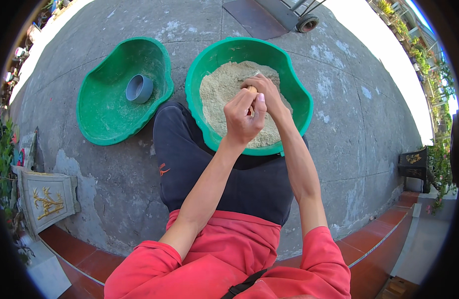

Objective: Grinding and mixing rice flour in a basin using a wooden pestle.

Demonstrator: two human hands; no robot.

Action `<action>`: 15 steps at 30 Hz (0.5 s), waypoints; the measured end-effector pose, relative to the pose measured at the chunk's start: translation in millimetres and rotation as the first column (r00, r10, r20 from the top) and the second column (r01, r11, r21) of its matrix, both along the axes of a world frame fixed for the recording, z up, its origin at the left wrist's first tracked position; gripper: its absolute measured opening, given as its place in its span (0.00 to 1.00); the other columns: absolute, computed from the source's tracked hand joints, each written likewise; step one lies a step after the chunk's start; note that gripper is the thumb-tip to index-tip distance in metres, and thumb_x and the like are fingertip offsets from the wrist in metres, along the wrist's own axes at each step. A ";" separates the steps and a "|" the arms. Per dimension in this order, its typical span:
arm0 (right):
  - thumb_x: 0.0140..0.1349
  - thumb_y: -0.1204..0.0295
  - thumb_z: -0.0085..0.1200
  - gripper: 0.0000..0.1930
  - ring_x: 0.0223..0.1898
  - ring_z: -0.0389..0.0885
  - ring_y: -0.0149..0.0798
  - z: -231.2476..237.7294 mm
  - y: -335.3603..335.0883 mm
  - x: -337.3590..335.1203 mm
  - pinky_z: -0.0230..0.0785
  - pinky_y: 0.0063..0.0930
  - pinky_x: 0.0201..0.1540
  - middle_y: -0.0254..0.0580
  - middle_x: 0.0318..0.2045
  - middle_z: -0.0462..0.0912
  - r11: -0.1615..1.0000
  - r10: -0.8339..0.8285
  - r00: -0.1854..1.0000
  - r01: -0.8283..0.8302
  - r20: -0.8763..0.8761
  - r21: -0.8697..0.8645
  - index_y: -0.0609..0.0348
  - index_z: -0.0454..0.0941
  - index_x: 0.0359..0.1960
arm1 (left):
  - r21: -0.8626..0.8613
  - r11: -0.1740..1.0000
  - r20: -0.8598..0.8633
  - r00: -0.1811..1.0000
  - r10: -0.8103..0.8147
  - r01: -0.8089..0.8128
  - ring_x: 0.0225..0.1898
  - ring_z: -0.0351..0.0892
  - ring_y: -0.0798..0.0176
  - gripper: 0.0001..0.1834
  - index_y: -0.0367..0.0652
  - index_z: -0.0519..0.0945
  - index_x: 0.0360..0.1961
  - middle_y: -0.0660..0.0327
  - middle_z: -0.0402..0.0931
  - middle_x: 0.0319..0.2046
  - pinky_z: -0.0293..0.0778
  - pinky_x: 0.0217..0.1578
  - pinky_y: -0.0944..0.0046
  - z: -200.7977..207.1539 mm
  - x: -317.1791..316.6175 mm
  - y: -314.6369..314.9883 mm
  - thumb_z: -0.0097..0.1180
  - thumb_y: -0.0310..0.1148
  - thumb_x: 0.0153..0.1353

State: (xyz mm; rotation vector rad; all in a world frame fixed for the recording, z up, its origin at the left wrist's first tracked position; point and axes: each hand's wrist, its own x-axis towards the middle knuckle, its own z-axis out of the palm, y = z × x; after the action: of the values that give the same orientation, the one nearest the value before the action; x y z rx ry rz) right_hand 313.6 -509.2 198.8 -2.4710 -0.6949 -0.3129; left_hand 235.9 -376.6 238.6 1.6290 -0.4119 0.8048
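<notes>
Both hands are met over the green basin [298,94] of pale sandy powder [224,89]; the left hand [243,115] is fisted round a wooden handle [252,90], and the right hand [264,90] is closed over its top; what the handle ends in is hidden. The basin is rested against dark-trousered legs on the concrete; a second, warped green basin [107,119] with a grey pipe ring [139,88] lies just beside it. Powder could be flung over the near rim if the handle is driven too hard; the propped basin might be tipped.
</notes>
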 end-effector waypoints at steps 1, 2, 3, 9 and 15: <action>0.49 0.69 0.59 0.08 0.45 0.79 0.48 -2.5 -0.5 11.7 0.71 0.45 0.45 0.37 0.34 0.85 0.999 0.038 0.999 -0.038 0.003 -0.004 0.52 0.83 0.32 | 0.022 0.999 -0.049 0.998 0.046 -0.045 0.17 0.68 0.66 0.06 0.36 0.79 0.29 0.60 0.73 0.19 0.63 0.19 0.65 1.8 -0.2 -0.7 0.56 0.25 0.64; 0.50 0.69 0.59 0.08 0.45 0.79 0.49 -5.7 -3.7 24.9 0.71 0.45 0.45 0.37 0.34 0.85 0.997 0.074 0.997 -0.074 0.012 -0.011 0.52 0.83 0.33 | 0.039 0.998 -0.065 0.996 0.056 -0.054 0.18 0.71 0.65 0.05 0.36 0.80 0.33 0.59 0.75 0.23 0.65 0.20 0.64 0.4 2.3 -3.8 0.56 0.26 0.66; 0.50 0.70 0.61 0.10 0.48 0.78 0.47 -9.9 -7.3 33.9 0.69 0.47 0.47 0.36 0.39 0.84 0.997 0.043 0.999 -0.045 -0.032 -0.064 0.50 0.83 0.36 | 0.045 0.998 -0.061 0.997 0.043 -0.040 0.18 0.71 0.65 0.05 0.36 0.80 0.33 0.59 0.75 0.23 0.65 0.20 0.64 -5.0 4.8 -6.3 0.56 0.26 0.66; 0.50 0.69 0.65 0.16 0.56 0.71 0.43 -64.3 -27.7 49.0 0.62 0.50 0.56 0.31 0.45 0.81 0.960 -0.162 0.982 0.134 -0.098 -0.245 0.44 0.81 0.43 | 0.133 0.991 -0.196 0.979 0.046 -0.020 0.31 0.81 0.55 0.08 0.37 0.79 0.44 0.53 0.79 0.32 0.75 0.30 0.58 -49.9 18.0 -7.3 0.55 0.29 0.68; 0.51 0.66 0.65 0.14 0.50 0.72 0.49 -84.6 -0.6 -0.3 0.64 0.49 0.48 0.32 0.41 0.82 0.919 -0.383 0.913 0.392 -0.139 0.043 0.47 0.82 0.41 | 0.019 1.000 -0.240 0.971 -0.007 0.012 0.28 0.81 0.62 0.07 0.36 0.80 0.41 0.56 0.79 0.26 0.75 0.29 0.64 -54.4 21.8 2.2 0.52 0.28 0.69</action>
State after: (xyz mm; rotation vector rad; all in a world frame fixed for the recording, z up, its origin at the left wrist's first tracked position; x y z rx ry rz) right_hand 313.3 -509.8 114.2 -2.5220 -0.1304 -0.3148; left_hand 257.7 -374.4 184.1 1.7181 -0.2565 0.5881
